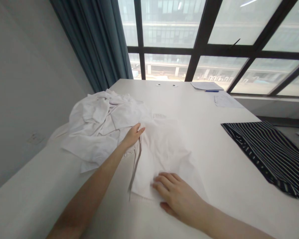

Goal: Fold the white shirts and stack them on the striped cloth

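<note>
A piece of white cloth [168, 146] lies spread on the white table, its left edge slightly raised and showing a dark line of shadow. My left hand [132, 135] pinches that edge near the top between thumb and fingers. Over the lower part of the same cloth, my right hand [173, 192] rests with its fingers apart, somewhat blurred. Just left of the spread cloth, a heap of crumpled white cloth [97, 116] sits on the table, touching or close to my left hand.
Black-and-white striped fabric [266, 152] hangs over the table's right edge. Papers [205, 86] with a blue pen [211, 91] lie at the far right corner. Two small round fittings [158, 85] show at the far edge. A blue curtain [97, 43] and windows stand behind.
</note>
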Motion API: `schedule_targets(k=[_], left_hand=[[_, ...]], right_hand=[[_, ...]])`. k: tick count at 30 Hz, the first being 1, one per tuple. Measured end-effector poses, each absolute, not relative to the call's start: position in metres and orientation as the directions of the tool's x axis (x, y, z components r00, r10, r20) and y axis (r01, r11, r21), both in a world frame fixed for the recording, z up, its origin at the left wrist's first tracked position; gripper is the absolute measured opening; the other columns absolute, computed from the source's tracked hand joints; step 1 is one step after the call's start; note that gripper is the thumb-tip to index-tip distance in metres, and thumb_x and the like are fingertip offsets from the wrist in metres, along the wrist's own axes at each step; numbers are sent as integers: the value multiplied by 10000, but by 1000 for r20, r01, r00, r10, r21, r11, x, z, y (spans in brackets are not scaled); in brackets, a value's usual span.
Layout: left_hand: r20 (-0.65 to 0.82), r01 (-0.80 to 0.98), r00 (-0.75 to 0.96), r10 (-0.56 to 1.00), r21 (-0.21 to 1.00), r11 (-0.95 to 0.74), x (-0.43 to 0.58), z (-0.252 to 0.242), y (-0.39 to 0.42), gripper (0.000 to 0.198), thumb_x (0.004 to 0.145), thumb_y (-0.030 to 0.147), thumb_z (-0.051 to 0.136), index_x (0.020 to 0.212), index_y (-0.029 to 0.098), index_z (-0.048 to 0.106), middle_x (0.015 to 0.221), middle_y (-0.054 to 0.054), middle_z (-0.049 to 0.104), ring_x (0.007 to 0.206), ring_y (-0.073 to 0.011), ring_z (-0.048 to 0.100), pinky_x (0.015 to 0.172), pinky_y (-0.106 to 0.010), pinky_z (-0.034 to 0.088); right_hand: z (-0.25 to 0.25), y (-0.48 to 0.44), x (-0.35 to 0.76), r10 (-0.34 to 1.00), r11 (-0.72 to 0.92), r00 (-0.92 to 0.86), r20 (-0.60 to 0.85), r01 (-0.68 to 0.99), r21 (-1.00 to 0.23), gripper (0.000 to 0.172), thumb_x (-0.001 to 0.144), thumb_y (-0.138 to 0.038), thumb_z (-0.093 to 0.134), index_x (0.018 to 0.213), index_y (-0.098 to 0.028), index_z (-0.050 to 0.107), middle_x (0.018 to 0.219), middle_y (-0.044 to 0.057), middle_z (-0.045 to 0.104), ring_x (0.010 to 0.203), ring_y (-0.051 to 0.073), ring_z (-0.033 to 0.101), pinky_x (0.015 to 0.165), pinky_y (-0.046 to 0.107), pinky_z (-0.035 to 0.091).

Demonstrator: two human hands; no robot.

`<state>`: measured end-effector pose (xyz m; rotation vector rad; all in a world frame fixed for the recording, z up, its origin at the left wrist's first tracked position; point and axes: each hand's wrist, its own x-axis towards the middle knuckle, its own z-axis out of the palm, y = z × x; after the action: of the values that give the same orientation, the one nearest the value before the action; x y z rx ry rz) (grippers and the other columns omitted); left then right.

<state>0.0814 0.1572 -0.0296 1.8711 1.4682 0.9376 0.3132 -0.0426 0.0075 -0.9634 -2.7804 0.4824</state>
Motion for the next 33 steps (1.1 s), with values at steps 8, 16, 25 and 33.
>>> schedule_targets(k=[8,16,25,33], left_hand=[[158,476,179,971,850,-227,76,-31,156,336,867,476,485,887,149,559,812,-34,628,839,-220,585,778,-346,479],[158,447,236,959,858,-252,77,-33,156,429,883,481,448,1085,122,566,1086,-133,668,1048,-272,611,940,-416,474],[187,604,197,962,750,-269,76,-39,159,598,899,391,451,1408,96,341,1386,-179,509,1295,-253,473,1094,-425,352],[171,657,208,963,705,-267,74,-23,154,305,866,408,501,1035,179,611,1084,-99,672,1028,-263,601,965,-413,430]], right_hand=[[-9,-57,335,551,828,-792,263,481,-288,336,1009,-165,358,1243,-105,591,1196,102,698,1121,212,645,920,326,550],[-14,-62,341,517,848,-822,240,453,-276,361,1020,-188,338,1260,-119,600,1261,94,665,1188,213,608,949,331,545],[-7,-66,356,545,830,-813,204,490,-266,373,1013,-175,350,1330,-155,546,1286,89,651,1159,187,624,947,337,546],[-24,-37,429,692,722,-699,179,674,-158,440,939,-185,486,1369,-272,519,1378,74,584,1321,237,483,1078,496,397]])
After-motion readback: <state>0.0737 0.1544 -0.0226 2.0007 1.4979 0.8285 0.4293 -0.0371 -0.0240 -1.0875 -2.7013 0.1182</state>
